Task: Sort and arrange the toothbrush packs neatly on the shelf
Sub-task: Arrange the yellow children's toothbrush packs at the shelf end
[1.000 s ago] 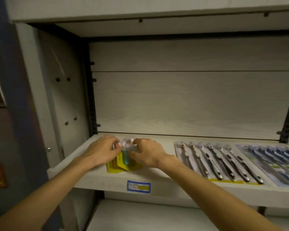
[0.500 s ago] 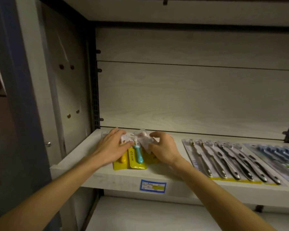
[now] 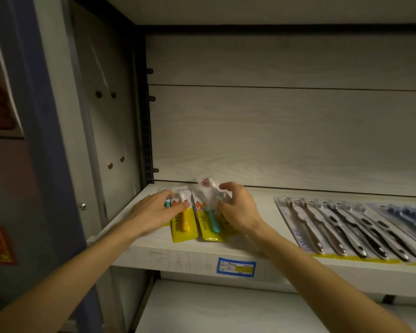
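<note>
Pressing my left hand (image 3: pixel 154 212) flat on the small yellow packs near the shelf's (image 3: pixel 178 252) left end, I have its fingers laid straight over the top of a pack with a yellow brush (image 3: pixel 184 223), whose lower edge sits just short of the front edge. A bit of teal shows under my fingers from another pack further left, mostly hidden. My right hand (image 3: pixel 237 210) is just beside it, fingers and thumb curled round a clear-topped pack (image 3: pixel 208 189) that tilts up off the shelf toward the back wall; this grip is clamped on that pack, while the left grip lies spread and holds nothing. Between my hands a pack with a teal brush (image 3: pixel 210 222) lies flat on the shelf, touching the yellow-brush pack's right side and partly under my right palm. Further right, well apart from my hands, a wide card of grey-handled toothbrushes (image 3: pixel 341 231) lies flat with its yellow strip along the front edge, and a blue card (image 3: pixel 408 215) lies beside it toward the right end, cut off by the frame. A blue and yellow price label (image 3: pixel 235 266) sticks to the shelf's front lip below my right wrist.
</note>
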`<move>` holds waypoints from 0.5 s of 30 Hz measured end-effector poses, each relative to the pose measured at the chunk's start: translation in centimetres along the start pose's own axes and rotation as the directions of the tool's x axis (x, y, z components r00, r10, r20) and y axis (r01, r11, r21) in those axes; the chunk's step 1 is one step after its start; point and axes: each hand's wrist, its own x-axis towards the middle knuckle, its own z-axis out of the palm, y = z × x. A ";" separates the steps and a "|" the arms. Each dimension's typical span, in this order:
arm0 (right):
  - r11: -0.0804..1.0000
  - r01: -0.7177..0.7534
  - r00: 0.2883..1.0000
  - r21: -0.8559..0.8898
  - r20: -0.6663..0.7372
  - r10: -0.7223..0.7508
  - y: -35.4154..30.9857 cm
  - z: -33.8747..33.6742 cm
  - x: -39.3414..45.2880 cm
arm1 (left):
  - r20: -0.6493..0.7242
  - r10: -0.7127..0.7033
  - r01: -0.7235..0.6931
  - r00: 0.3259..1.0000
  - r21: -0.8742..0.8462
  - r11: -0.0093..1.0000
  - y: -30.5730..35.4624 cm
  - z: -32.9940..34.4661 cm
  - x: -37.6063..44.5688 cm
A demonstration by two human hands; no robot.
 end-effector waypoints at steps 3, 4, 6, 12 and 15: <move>0.999 -0.028 1.000 0.015 0.004 0.028 0.1 -0.3 -0.1 | 0.053 0.021 -0.022 0.998 0.018 1.000 0.6 -0.1 -0.2; 0.999 -0.030 1.000 0.023 -0.002 0.030 0.2 -0.5 -0.2 | 0.060 0.025 -0.027 0.998 0.024 0.999 0.8 0.0 -0.1; 0.999 -0.030 0.999 0.027 -0.024 0.030 0.3 -1.0 -0.3 | 0.055 0.016 -0.018 0.998 0.036 0.999 0.9 0.1 0.2; 0.998 -0.044 0.999 -0.047 -0.033 0.042 1.0 -2.2 -0.6 | -0.012 -0.033 0.034 0.999 0.074 0.997 1.0 0.3 0.9; 0.993 -0.054 0.998 -0.104 0.014 0.056 1.5 -2.3 -0.9 | -0.050 -0.034 0.040 0.998 0.134 0.990 1.0 0.2 1.0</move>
